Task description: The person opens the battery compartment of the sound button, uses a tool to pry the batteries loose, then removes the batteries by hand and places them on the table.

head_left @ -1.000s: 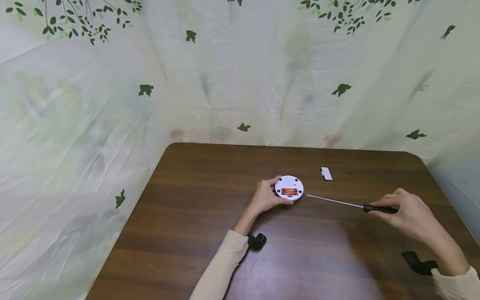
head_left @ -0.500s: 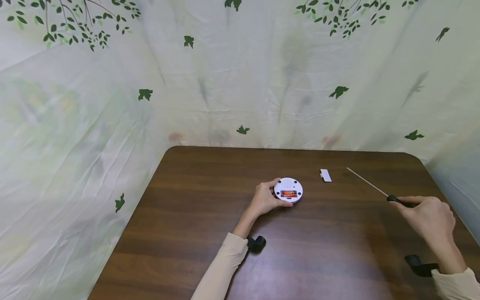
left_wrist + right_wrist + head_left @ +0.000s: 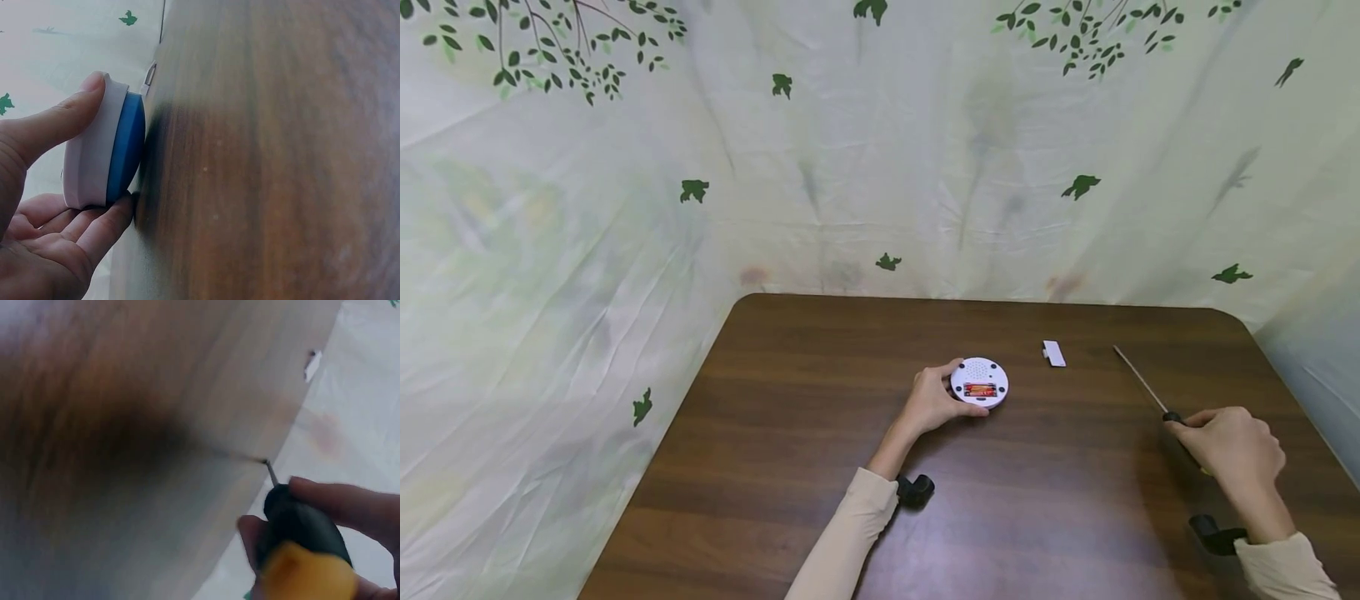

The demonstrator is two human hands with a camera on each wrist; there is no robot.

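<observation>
My left hand [image 3: 934,398] grips a round battery-powered device [image 3: 988,374] by its edge, thumb on one side and fingers on the other. Its white underside faces up, showing small holes, dark feet and an uncovered compartment with red-orange batteries [image 3: 980,390]. In the left wrist view the device [image 3: 94,156] has a white body and a blue face turned to the table. On the right, my right hand [image 3: 1236,446] holds a screwdriver [image 3: 1138,377] by its handle, the shaft pointing toward the far side. The right wrist view shows the black-and-yellow handle [image 3: 306,550] between thumb and fingers.
A small white battery cover [image 3: 1054,353] lies on the brown wooden table [image 3: 820,417], between the device and the screwdriver tip. Behind the table hangs a pale leaf-printed cloth [image 3: 925,167]. Black wrist mounts [image 3: 915,492] sit on both arms.
The screwdriver's tip has swung away from the device, from pointing left to pointing toward the far side. My right hand went right, then came slightly back. The left hand and device stay put.
</observation>
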